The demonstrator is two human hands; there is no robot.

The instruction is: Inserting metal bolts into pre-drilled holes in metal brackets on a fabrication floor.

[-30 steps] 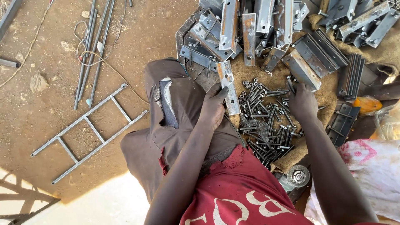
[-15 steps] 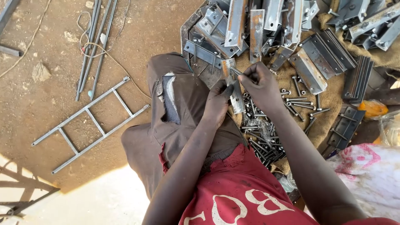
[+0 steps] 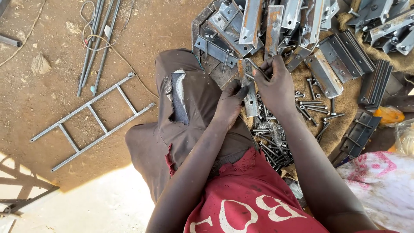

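My left hand (image 3: 230, 105) grips a flat grey metal bracket (image 3: 250, 98) by its left edge, holding it upright beside my bent knee. My right hand (image 3: 277, 86) pinches a long bolt (image 3: 257, 69) at the top of that bracket, its tip against the plate. Below and right of both hands lies a heap of loose bolts (image 3: 276, 138) on brown sacking (image 3: 332, 125).
A pile of grey metal brackets and angle pieces (image 3: 276, 26) fills the ground ahead. A small welded ladder-like frame (image 3: 92, 118) and thin steel rods (image 3: 97, 43) lie on the dirt to the left. Patterned cloth (image 3: 379, 185) sits at the right.
My right hand lifted from the bolt heap with a bolt and brought it up to the top of the bracket. My left hand kept hold of the bracket.
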